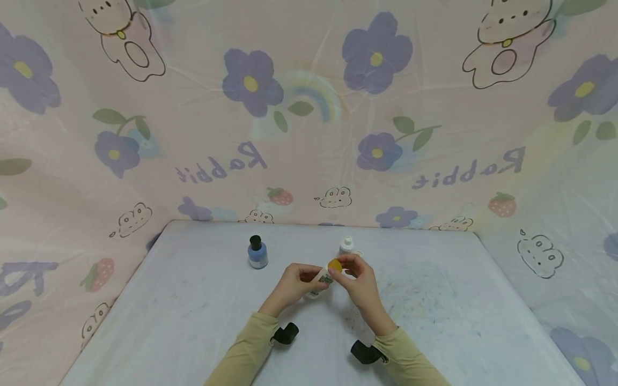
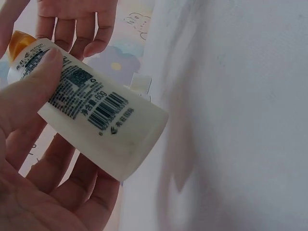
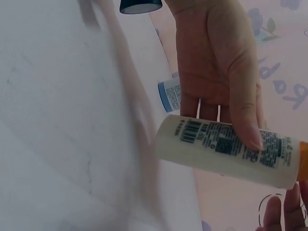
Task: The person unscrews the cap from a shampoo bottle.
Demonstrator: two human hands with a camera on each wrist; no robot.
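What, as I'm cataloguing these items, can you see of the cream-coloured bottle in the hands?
The cream bottle looks like smooth plastic, with an orange-yellow cap on one end and dark printing, including a barcode and "60g". It is tilted over the white table. The left hand grips its body; the right hand pinches the cap.

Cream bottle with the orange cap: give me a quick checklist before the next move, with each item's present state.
1. Left hand grips the cream bottle: ok.
2. Right hand has thumb and finger on the orange cap: ok.
3. Orange cap tight: cannot tell; it sits at the bottle's end.
4. Cream bottle upright: not ok; it is tilted.
5. Blue bottle upright and apart from both hands: ok.
6. White bottle clear of the right hand: cannot tell; the hand partly hides it.
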